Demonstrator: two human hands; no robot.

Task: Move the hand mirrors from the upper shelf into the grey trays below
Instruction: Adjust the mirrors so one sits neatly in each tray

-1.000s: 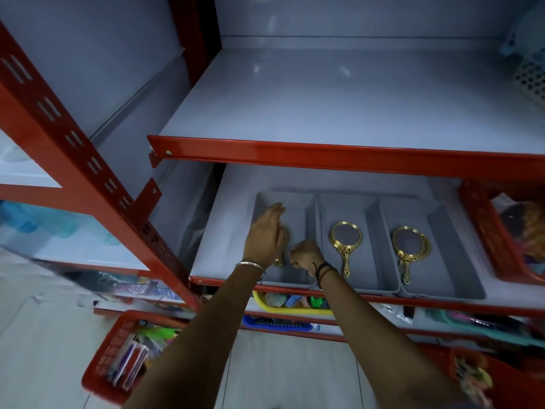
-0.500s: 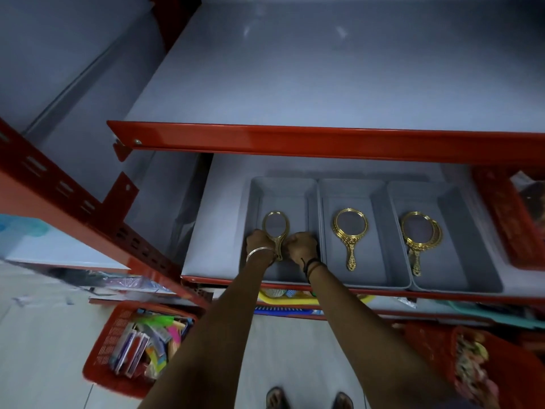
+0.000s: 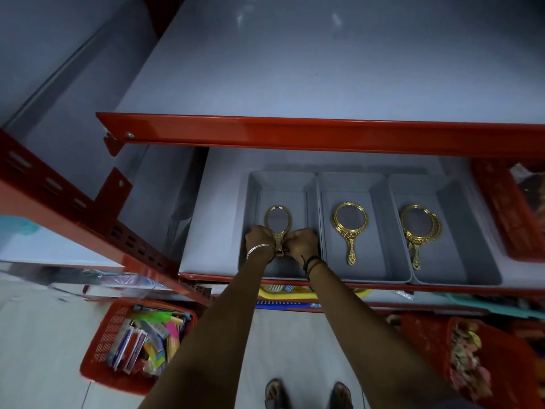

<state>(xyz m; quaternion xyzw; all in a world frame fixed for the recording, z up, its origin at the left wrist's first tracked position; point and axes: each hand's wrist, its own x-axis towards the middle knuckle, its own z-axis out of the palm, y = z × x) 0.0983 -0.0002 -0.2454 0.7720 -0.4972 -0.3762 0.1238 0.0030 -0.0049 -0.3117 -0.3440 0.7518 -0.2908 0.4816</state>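
Note:
Three grey trays stand side by side on the lower shelf. In the left tray (image 3: 280, 184) lies an oval gold hand mirror (image 3: 277, 224); my left hand (image 3: 257, 239) and my right hand (image 3: 303, 242) both pinch its handle from either side. The middle tray (image 3: 351, 184) holds a round gold mirror (image 3: 350, 228). The right tray (image 3: 448, 196) holds a stack of round gold mirrors (image 3: 420, 228). The upper shelf (image 3: 295, 69) above the red beam shows a bare grey surface.
A red beam (image 3: 295, 135) fronts the upper shelf just above the trays. A red basket (image 3: 507, 219) sits at the right of the lower shelf. On the floor stand a red basket of colourful packets (image 3: 100, 370) and another red basket (image 3: 472, 364). My feet show below.
My left hand came down from over the left tray onto the mirror's handle beside my right hand, uncovering the oval mirror. The view tilted downward.

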